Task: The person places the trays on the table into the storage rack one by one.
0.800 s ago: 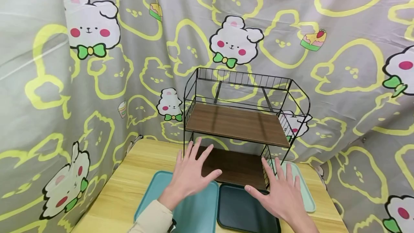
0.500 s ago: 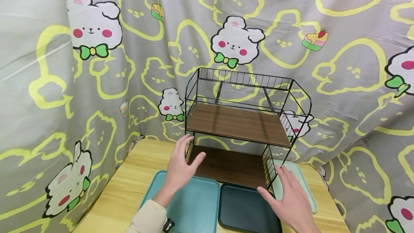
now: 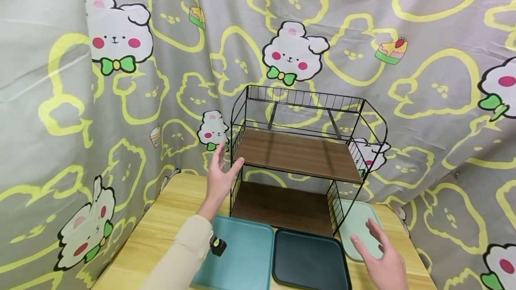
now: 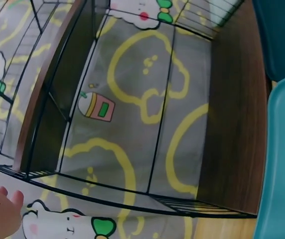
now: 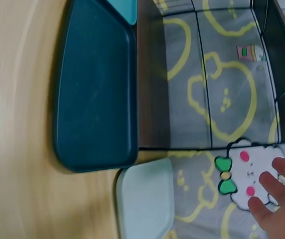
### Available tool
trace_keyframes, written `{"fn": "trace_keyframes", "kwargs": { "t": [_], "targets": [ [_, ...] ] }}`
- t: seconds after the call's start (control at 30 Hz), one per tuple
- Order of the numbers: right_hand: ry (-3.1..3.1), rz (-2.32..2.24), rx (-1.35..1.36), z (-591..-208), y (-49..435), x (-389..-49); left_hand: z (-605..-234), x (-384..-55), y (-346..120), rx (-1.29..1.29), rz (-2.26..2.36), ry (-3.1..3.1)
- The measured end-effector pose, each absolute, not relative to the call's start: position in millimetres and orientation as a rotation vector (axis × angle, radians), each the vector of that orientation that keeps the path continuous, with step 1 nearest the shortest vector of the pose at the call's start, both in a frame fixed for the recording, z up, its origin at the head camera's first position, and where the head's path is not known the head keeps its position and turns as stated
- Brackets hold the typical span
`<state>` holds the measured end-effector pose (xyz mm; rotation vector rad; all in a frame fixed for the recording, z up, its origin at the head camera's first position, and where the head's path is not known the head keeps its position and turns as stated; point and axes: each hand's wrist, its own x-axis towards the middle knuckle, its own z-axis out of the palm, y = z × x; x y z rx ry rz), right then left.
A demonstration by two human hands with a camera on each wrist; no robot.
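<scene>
A two-tier black wire rack with brown wood-look shelves (image 3: 298, 153) stands at the back of the table. Beside its left front post, at about upper-shelf height, my left hand (image 3: 219, 181) is raised with fingers spread, holding nothing. My right hand (image 3: 384, 258) hovers at the lower right, over the near part of a pale green tray (image 3: 359, 218), thumb apart from the fingers and nothing between them. In the left wrist view only the fingers (image 4: 0, 209) of that hand show, outside the rack's side. The right wrist view has relaxed fingers (image 5: 277, 191) away from the rack.
In front of the rack lie a teal tray (image 3: 246, 249) and a dark navy tray (image 3: 310, 258), side by side on the wooden table (image 3: 141, 245). A patterned cloth (image 3: 181, 79) hangs behind and on both sides. A black wrist device (image 3: 218, 246) sits on my left wrist.
My left hand has moved up and to the left, from before the lower shelf to the left post. My right hand has drawn back and to the right, away from the rack.
</scene>
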<state>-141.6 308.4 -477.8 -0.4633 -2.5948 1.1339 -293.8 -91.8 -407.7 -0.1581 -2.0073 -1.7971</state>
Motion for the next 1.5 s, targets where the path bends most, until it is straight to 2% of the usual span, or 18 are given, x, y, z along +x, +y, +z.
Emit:
{"fn": "trace_keyframes", "kwargs": {
  "t": [0.23, 0.47, 0.77, 1.23, 1.5],
  "targets": [
    [-2.578, 1.157, -0.490, -485, 334, -150, -399, -325, -88, -0.220, -1.995, -1.984],
    [-2.502, 1.169, -0.521, -483, 360, -161, -406, -337, -86, -0.314, -2.046, -1.985],
    [-2.388, 1.287, -0.608, -498, 381, -169, -418, -340, -88, -0.405, -1.983, -1.977],
    [-2.212, 1.404, -0.699, -535, 414, -184, -425, -340, -82, -0.367, -1.944, -1.970],
    [-2.126, 1.593, -0.783, -569, 421, -193, -426, -342, -87, -0.329, -1.868, -2.008]
  ]
}}
